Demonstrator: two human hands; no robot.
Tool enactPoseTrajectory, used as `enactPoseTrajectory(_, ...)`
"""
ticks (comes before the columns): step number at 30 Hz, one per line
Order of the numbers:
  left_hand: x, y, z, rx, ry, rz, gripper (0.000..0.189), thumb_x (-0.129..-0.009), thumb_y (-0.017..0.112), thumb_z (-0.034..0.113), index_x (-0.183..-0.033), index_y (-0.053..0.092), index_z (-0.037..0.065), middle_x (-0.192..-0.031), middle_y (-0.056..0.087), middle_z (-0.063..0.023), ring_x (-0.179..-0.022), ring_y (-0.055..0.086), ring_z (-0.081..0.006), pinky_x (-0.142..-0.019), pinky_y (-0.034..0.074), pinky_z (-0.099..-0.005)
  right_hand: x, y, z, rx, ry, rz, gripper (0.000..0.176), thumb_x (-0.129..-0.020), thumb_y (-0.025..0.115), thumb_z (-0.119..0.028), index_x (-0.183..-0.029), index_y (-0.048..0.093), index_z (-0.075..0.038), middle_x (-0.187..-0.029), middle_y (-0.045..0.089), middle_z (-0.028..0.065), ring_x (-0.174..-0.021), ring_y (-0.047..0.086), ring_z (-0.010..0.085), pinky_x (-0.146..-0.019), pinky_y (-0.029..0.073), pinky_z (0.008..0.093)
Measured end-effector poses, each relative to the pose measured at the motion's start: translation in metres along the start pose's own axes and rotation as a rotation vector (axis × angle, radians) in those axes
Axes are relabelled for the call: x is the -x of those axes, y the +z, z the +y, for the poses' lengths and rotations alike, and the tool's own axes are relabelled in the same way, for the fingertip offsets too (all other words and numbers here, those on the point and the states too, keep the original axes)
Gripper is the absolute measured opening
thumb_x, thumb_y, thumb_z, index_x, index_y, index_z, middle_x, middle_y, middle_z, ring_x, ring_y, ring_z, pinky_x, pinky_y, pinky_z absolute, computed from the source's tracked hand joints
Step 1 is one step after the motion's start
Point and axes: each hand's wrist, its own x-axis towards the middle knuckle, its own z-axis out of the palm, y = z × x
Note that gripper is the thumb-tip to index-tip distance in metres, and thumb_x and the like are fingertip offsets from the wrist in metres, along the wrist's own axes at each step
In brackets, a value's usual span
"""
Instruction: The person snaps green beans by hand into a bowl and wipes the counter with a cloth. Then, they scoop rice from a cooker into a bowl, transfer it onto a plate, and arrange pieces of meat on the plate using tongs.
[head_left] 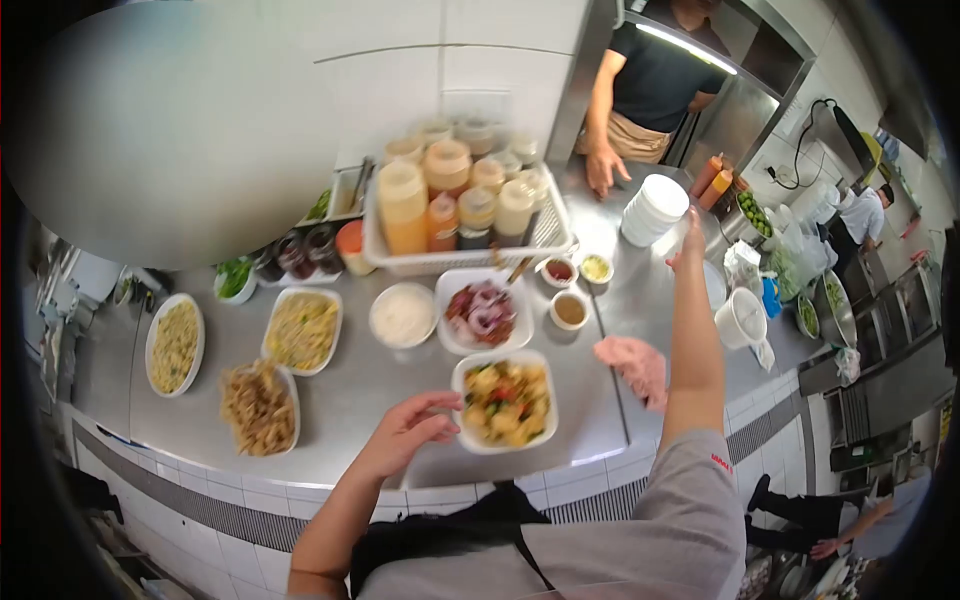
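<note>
My left hand [415, 430] is at the left edge of a white container of mixed cooked food [505, 402], its fingers apart and nothing held in them. My right hand [688, 243] is stretched out beside a stack of white round tubs [655, 210], at its right side; whether it touches them I cannot tell. Behind the cooked food stands a white dish of red onion and meat [483, 310]. A round bowl of white food [403, 315] is to its left, and small sauce cups [569, 310] are to its right. A pink cloth [635, 370] lies below my right forearm.
A white basket of sauce bottles [465, 262] stands at the back. Containers of rice [303, 330], [175, 345] and fried food [260, 408] are on the left. A person [650, 90] stands across the counter; other people are at the right. A white bucket [741, 318] is right of my forearm.
</note>
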Motion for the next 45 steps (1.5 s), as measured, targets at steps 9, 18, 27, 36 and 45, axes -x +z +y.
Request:
enactPoseTrajectory(9,-0.36,0.144,0.029,-0.035,-0.055,-0.148,0.058,-0.086,0.046,0.04,-0.132,0.029,0.009,-0.133,0.032,-0.0104,-0.116,0.04,-0.023,-0.092,0.036,-0.036,-0.126,-0.014,0.032,-0.041,0.257,-0.52,0.067,-0.061,0.047,-0.025,-0.123,0.036,-0.002,-0.134,0.028,0.0206,-0.12,0.026,0.0454,-0.085,0.001,0.075)
enactPoseTrajectory(18,-0.556,0.201,-0.094,0.15,-0.046,-0.009,0.078,-0.08,0.033,0.065,-0.123,0.042,0.001,-0.111,0.053,-0.0235,-0.107,0.051,-0.0328,-0.089,0.041,-0.0421,-0.064,-0.068,0.06,-0.417,0.319,-0.821,0.06,-0.067,0.049,-0.024,-0.122,0.04,-0.001,-0.109,0.053,0.0194,-0.09,0.057,0.037,-0.06,0.053,0.0517)
enactPoseTrajectory(27,-0.337,0.236,-0.005,-0.296,-0.102,0.17,0.081,-0.072,0.044,0.068,-0.126,0.041,0.008,-0.121,0.041,-0.0227,-0.116,0.036,-0.0399,-0.095,0.034,-0.0459,0.099,-0.109,0.019,-0.443,0.138,-0.494,0.087,-0.054,0.052,-0.023,-0.135,0.023,-0.01,-0.133,0.032,0.014,-0.122,0.032,0.0365,-0.082,0.038,0.0665)
enactPoseTrajectory(36,-0.094,0.105,0.051,-0.352,0.281,0.267,0.091,-0.068,0.049,0.07,-0.131,0.032,0.007,-0.13,0.027,-0.0271,-0.123,0.026,-0.0414,-0.098,0.028,-0.0468,0.293,-0.035,0.0,-0.38,0.155,-0.698,0.081,-0.056,0.05,-0.024,-0.132,0.027,-0.007,-0.126,0.04,0.0142,-0.115,0.04,0.0327,-0.086,0.039,0.0595)
enactPoseTrajectory(45,0.225,-0.09,0.021,-0.232,0.362,0.892,0.085,-0.071,0.057,0.06,-0.133,0.029,0.008,-0.133,0.022,-0.0248,-0.126,0.02,-0.0379,-0.103,0.02,-0.0447,0.588,0.127,0.064,-0.398,0.284,-1.294,0.074,-0.054,0.05,-0.016,-0.126,0.035,-0.003,-0.119,0.045,0.0156,-0.11,0.046,0.0334,-0.094,0.039,0.0448)
